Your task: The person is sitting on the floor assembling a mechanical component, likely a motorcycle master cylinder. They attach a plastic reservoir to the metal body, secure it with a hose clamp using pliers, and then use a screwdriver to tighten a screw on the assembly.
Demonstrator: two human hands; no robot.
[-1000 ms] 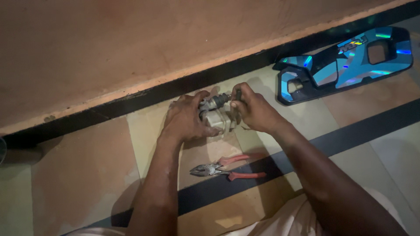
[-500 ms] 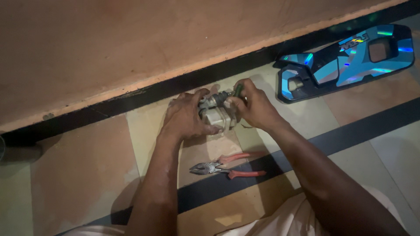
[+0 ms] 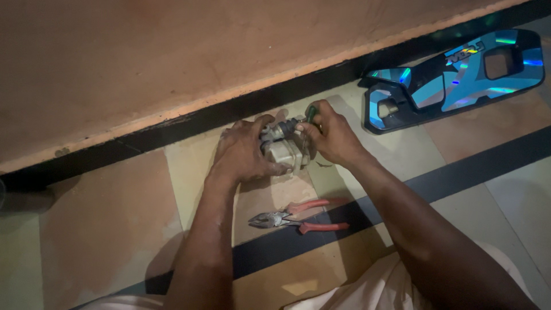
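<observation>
A small grey metal part (image 3: 288, 150) rests on the tiled floor close to the wall. My left hand (image 3: 244, 152) wraps around its left side and holds it down. My right hand (image 3: 330, 135) grips a tool with a green handle (image 3: 310, 113) and presses it against the top right of the part. The tool's tip is hidden between my fingers and the part. Pliers with red handles (image 3: 298, 217) lie on the floor just below my hands, jaws pointing left.
A shiny blue holographic plastic panel (image 3: 453, 77) lies on the floor at the upper right. A black skirting strip (image 3: 172, 129) runs along the foot of the brown wall. A dark band (image 3: 470, 166) crosses the floor tiles under my right forearm.
My right hand has shifted slightly up and right on the part, and the green tool handle now shows above my fingers. My left hand keeps its hold.
</observation>
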